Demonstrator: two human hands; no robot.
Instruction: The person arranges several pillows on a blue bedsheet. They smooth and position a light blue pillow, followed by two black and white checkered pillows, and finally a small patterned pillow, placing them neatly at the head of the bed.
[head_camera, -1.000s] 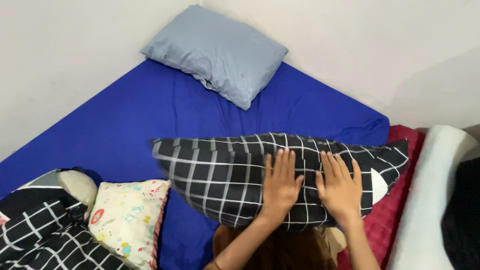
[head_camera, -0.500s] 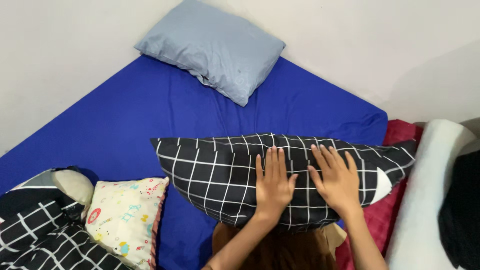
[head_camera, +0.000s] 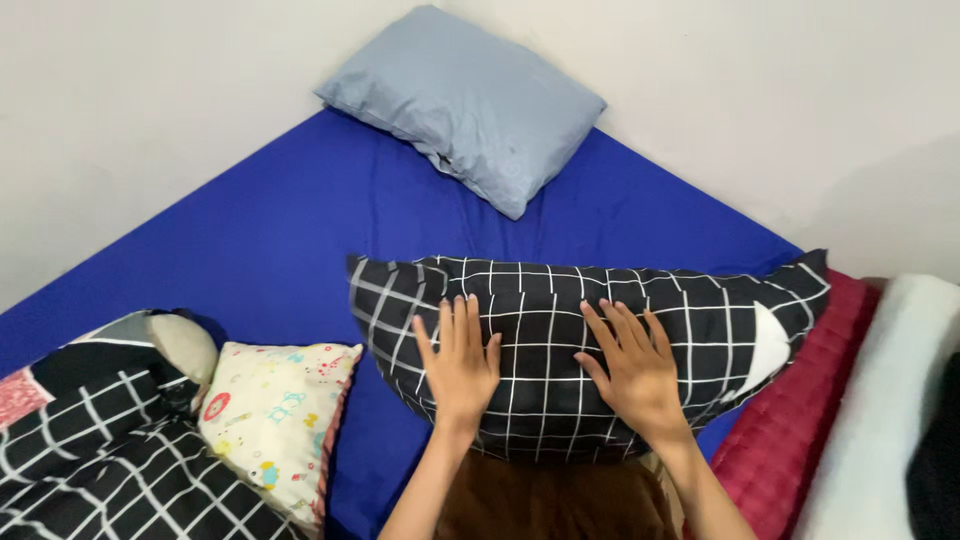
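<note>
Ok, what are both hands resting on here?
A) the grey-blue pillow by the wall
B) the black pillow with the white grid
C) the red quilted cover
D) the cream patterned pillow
B: the left hand and right hand lie flat, fingers spread, on the black grid pillow.

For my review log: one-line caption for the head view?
Both hands, left hand and right hand, flat on a black checked pillow over a blue bed sheet.

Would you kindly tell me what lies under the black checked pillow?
The black white-gridded pillow rests on the blue bed sheet, with a brown pillow poking out below. How far each extends underneath is hidden.
</note>
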